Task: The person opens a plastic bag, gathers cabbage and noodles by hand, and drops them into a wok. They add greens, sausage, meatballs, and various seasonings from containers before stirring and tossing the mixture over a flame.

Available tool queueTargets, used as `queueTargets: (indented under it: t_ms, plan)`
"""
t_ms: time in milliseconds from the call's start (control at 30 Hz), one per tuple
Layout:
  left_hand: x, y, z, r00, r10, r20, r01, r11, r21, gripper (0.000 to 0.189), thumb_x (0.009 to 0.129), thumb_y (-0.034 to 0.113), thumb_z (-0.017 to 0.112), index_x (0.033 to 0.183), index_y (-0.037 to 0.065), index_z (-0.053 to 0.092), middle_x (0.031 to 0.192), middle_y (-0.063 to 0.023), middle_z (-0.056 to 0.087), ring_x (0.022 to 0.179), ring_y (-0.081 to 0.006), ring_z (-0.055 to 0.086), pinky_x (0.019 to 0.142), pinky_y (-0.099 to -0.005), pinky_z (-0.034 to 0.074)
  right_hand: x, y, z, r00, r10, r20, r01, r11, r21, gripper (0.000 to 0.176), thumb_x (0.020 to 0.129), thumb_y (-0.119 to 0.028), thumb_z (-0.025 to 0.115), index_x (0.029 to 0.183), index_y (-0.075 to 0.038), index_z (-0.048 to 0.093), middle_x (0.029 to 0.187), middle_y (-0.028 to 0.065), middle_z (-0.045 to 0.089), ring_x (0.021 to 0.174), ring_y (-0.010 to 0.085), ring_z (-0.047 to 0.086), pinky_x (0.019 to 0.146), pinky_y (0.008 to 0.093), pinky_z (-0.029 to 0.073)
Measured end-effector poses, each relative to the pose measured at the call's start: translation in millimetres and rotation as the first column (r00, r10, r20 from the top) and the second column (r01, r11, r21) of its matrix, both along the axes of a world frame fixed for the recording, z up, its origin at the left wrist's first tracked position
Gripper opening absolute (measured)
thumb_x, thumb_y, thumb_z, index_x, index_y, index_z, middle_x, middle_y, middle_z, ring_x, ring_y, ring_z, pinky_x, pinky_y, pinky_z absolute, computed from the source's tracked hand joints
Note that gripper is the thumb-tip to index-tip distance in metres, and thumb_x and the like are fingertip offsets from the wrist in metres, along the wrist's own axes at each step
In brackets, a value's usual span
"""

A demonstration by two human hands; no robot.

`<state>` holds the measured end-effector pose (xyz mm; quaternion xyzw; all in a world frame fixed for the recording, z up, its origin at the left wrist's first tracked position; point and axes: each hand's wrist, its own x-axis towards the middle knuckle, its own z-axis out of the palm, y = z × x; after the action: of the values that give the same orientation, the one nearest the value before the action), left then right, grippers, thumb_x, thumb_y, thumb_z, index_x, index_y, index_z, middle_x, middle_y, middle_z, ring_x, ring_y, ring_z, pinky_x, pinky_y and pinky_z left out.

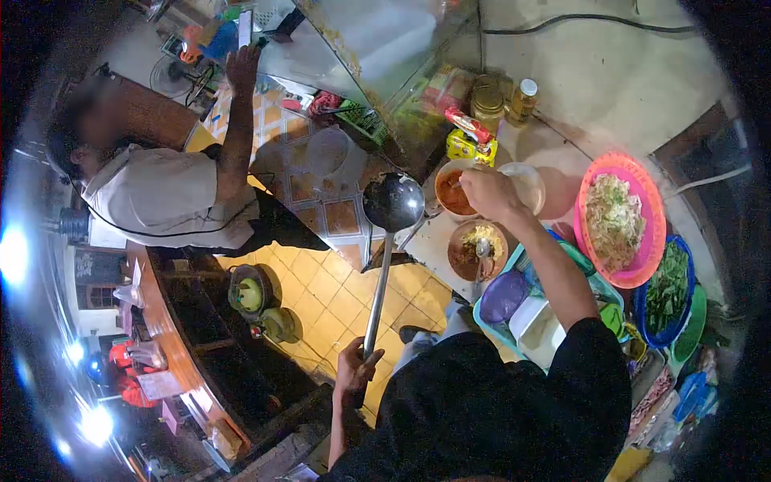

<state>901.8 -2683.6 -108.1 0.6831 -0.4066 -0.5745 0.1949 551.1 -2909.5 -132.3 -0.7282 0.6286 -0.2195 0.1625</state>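
My left hand (356, 365) is closed round the long handle of a large metal ladle (393, 202), whose round dark bowl is held out over the counter's near edge. Fingers of my right hand (491, 193) are pinched at a bowl of red sauce (454, 195), on what looks like a spoon, mostly hidden by the fingers. Just below sits a brown bowl (463, 259) with pale minced food, and a metal spoon (483, 251) rests in it. A pale empty-looking bowl (528, 191) stands behind my right wrist.
A pink basket (584, 241) of shredded vegetables and a blue basket (685, 269) of greens stand right. Near my right arm is a turquoise tub (485, 315). Jars (487, 104) and yellow packets (467, 149) stand behind. Another person (169, 193) reaches up at left; gas cylinders (250, 295) stand on the floor.
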Motion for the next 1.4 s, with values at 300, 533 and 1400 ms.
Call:
queueTargets:
  t_ms: [300,533,1400]
  plan:
    - [-6,-5,-4,0.998,0.06,0.029,-0.058,0.996,-0.063,0.027,0.078,0.014,0.068,0.094,0.0,0.052,0.055,0.0019,0.044,0.04,-0.0051,0.038,0.035,-0.0229,0.028,-6,23,0,0.995,0.061,0.084,-0.051,0.991,-0.123,0.021,0.086,-0.022,0.047,0.08,-0.005,0.057,0.085,0.0148,0.06,0.079,0.0336,0.058,0.065,0.0438,0.047]
    - [-17,-5,3,0.997,0.065,0.032,-0.064,0.997,-0.039,0.028,0.077,0.013,0.068,0.095,-0.002,0.053,0.057,-0.002,0.049,0.04,-0.0063,0.039,0.036,-0.0239,0.03,-15,48,-9,0.926,-0.17,0.337,0.226,0.965,-0.133,0.022,0.086,-0.02,0.048,0.081,-0.002,0.058,0.072,0.0183,0.059,0.069,0.0349,0.058,0.061,0.0428,0.045]
    - [6,12,8,0.993,-0.12,-0.019,0.118,0.987,-0.107,0.027,0.078,0.012,0.067,0.097,-0.002,0.053,0.054,0.0004,0.046,0.04,-0.0052,0.039,0.036,-0.0229,0.028,-62,164,61,0.956,-0.183,-0.229,0.22,0.963,0.153,0.017,0.077,-0.017,0.052,0.081,-0.003,0.06,0.082,0.0209,0.06,0.076,0.0354,0.059,0.067,0.0454,0.046]
